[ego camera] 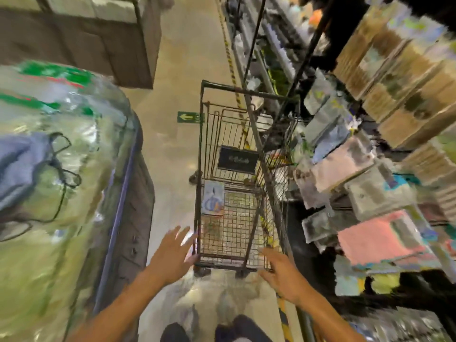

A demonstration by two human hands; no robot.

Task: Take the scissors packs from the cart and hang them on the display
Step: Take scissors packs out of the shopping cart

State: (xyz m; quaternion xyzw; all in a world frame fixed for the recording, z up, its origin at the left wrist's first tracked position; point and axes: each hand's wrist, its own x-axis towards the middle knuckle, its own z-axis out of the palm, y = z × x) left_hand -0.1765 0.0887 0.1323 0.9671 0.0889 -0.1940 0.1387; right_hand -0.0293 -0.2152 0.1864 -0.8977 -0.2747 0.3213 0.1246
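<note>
- We've got one scissors pack lying in the cart, its left side, long axis running away from us.
- Left hand nearer, fingers spread; right hand spread too, holding nothing.

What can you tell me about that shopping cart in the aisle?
The cart is a dark, rusty-looking wire-mesh trolley, upright on the tan floor beside the shelves. A dark sign hangs inside it, and a pale pack lies at its left side. Both hands, left and right, are open at its near end; contact is unclear.
</note>
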